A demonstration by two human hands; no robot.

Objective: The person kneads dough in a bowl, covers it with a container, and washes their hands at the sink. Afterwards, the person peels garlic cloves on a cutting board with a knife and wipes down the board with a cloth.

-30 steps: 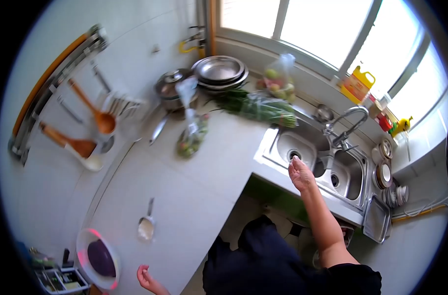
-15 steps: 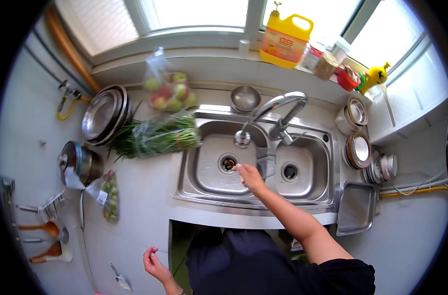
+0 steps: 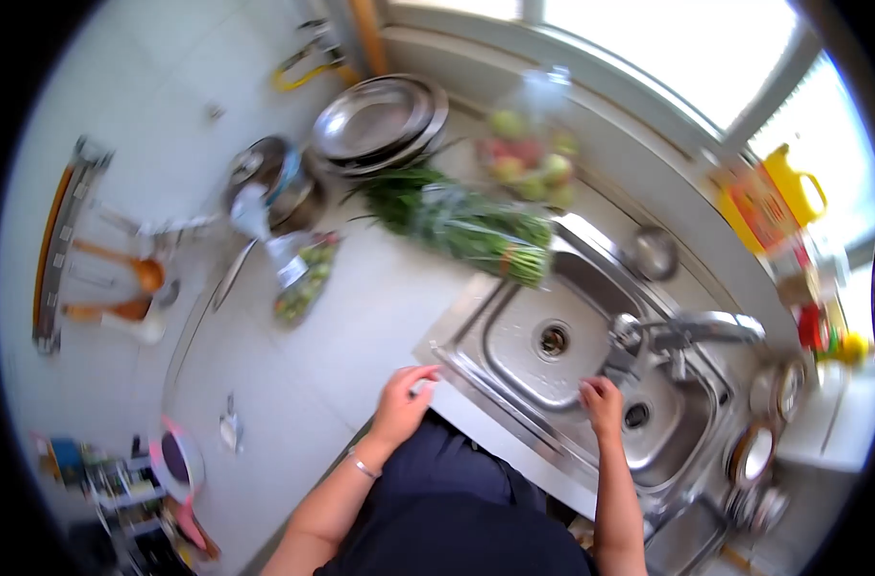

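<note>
My left hand (image 3: 401, 407) is over the counter by the sink's front left corner, fingers loosely bent with a gap at the thumb and nothing visible in them. Above the sink's front edge is my right hand (image 3: 603, 403), its fingers curled together; blur hides whether something small is between them. Both hands are nearest the double steel sink (image 3: 500, 348). Its left drain (image 3: 554, 340) holds some dark bits. The faucet (image 3: 711, 328) reaches over the basins, with no water visible. A banded bunch of long green stalks (image 3: 457, 226) in clear plastic lies behind the left basin.
A bag of apples (image 3: 529, 158), stacked steel basins (image 3: 375, 120), a lidded pot (image 3: 274, 182) and a bag of small green-red produce (image 3: 306, 278) stand along the back and left. A steel bowl (image 3: 652, 252) sits behind the sink. Yellow jug (image 3: 778, 202) on the sill; dishes (image 3: 753, 453) at right.
My view has swung left, bringing more of the counter's left side in. My right hand has drawn back from the left drain toward the sink's front edge. My left hand has come up nearer the sink.
</note>
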